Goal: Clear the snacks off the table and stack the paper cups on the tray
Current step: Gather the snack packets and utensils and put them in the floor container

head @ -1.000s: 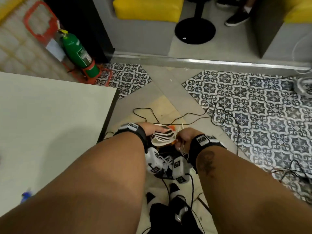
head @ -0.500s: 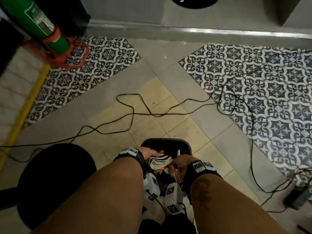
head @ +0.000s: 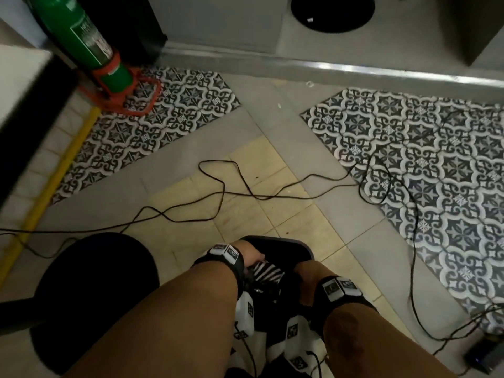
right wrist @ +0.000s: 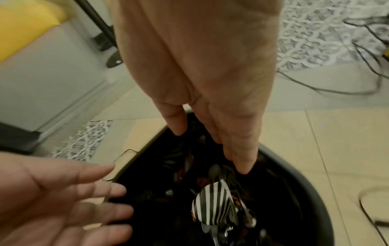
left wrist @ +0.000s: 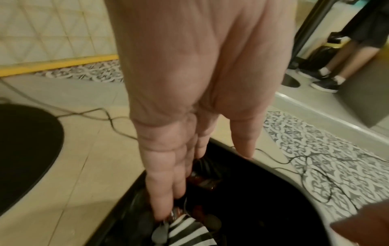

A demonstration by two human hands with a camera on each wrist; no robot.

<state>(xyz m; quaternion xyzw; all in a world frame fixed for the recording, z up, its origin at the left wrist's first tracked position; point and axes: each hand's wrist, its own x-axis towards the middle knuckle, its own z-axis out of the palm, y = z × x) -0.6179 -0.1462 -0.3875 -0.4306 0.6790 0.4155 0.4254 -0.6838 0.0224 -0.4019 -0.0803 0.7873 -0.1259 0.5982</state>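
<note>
A black-and-white striped snack wrapper (head: 268, 272) lies inside a black bin (head: 301, 246) on the floor, on top of dark rubbish and some silvery cutlery. My left hand (head: 253, 259) hangs over the bin's left side with straight fingers. In the right wrist view, the left hand (right wrist: 84, 199) shows an open palm clear of the striped wrapper (right wrist: 214, 204). My right hand (head: 304, 271) points straight down into the bin (right wrist: 311, 183) and holds nothing, as the right wrist view of this hand (right wrist: 210, 152) confirms. No cups or tray are in view.
Black cables (head: 245, 192) snake across the tiled floor around the bin. A round black base (head: 90, 296) sits close on the left. A green fire extinguisher (head: 81, 36) and a table edge (head: 24, 85) are at upper left. A power adapter (head: 482, 356) lies at lower right.
I turned from the table to the bin and lowered both hands into it. Both hands held the striped wrapper before and have let go; it now lies in the bin.
</note>
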